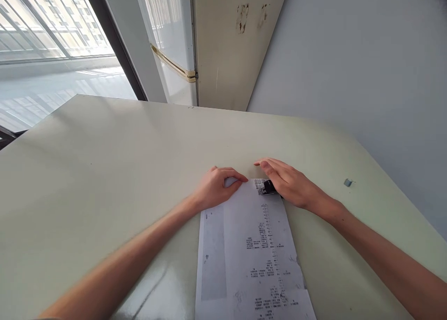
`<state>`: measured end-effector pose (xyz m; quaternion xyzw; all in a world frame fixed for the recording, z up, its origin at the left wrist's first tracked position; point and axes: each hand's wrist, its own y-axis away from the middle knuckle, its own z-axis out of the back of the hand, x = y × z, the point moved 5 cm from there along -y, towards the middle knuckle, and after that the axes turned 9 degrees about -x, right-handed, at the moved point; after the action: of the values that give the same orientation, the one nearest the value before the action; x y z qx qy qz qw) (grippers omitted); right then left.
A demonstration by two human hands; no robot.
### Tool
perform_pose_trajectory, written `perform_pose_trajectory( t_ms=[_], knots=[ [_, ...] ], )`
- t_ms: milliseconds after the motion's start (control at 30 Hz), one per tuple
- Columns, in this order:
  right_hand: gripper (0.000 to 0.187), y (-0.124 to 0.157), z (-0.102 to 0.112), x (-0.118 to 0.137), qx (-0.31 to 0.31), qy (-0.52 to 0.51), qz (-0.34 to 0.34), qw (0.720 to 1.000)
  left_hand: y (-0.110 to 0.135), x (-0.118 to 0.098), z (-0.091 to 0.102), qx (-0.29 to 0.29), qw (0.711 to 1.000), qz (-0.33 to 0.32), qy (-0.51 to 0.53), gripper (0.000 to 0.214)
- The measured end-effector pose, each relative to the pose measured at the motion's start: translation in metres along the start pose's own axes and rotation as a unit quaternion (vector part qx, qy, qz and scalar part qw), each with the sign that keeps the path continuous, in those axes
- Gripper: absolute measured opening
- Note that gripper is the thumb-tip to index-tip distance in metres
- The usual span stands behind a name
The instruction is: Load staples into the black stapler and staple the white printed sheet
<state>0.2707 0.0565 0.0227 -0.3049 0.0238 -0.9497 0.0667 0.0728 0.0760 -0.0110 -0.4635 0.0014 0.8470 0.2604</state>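
Observation:
A long white printed paper (244, 245) lies lengthwise on the table, running off the bottom of the view. My left hand (220, 186) rests on its far left part, thumb and forefinger closed together at the far edge. A small black stapler (268, 187) sits at the paper's far right corner, over a patch of print. My right hand (288, 183) lies over the stapler's back part, palm against it and fingers stretched out to the left. That hand hides the rest of the stapler.
The pale table (139, 148) fills the lower view. A small grey-blue scrap (348, 183) lies to the right. Beyond the far edge stand a fridge (223, 45) with a gold handle and a grey wall (366, 55). A window (52, 31) is at the left.

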Motion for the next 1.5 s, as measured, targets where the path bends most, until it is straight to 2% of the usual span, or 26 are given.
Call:
perform_pose_trajectory(
  t_ms=[100, 300, 467, 667, 967, 1500],
  knots=[
    [0.054, 0.0, 0.001, -0.005, 0.008, -0.01, -0.001, 1.0, 0.0, 0.0, 0.0, 0.004, 1.0, -0.002, 0.009, 0.023],
    [0.06, 0.005, 0.003, -0.013, 0.028, -0.001, -0.053, 0.998, -0.001, -0.003, 0.006, 0.018, 0.999, 0.019, 0.04, 0.022],
    [0.062, 0.006, 0.002, -0.006, 0.022, 0.001, -0.031, 0.999, 0.001, -0.003, 0.006, 0.013, 0.999, 0.022, 0.039, 0.023],
    [0.063, 0.006, -0.002, 0.002, 0.041, 0.016, -0.06, 0.997, 0.005, 0.0, 0.006, 0.001, 0.999, 0.018, 0.034, 0.023],
    [0.056, 0.003, -0.001, 0.01, 0.028, 0.042, -0.052, 0.997, 0.004, -0.001, 0.008, 0.004, 0.999, 0.004, 0.044, 0.023],
    [0.057, 0.002, -0.001, 0.006, 0.022, 0.044, -0.069, 0.996, 0.002, -0.001, 0.005, 0.006, 0.999, -0.006, 0.038, 0.022]
  ],
)
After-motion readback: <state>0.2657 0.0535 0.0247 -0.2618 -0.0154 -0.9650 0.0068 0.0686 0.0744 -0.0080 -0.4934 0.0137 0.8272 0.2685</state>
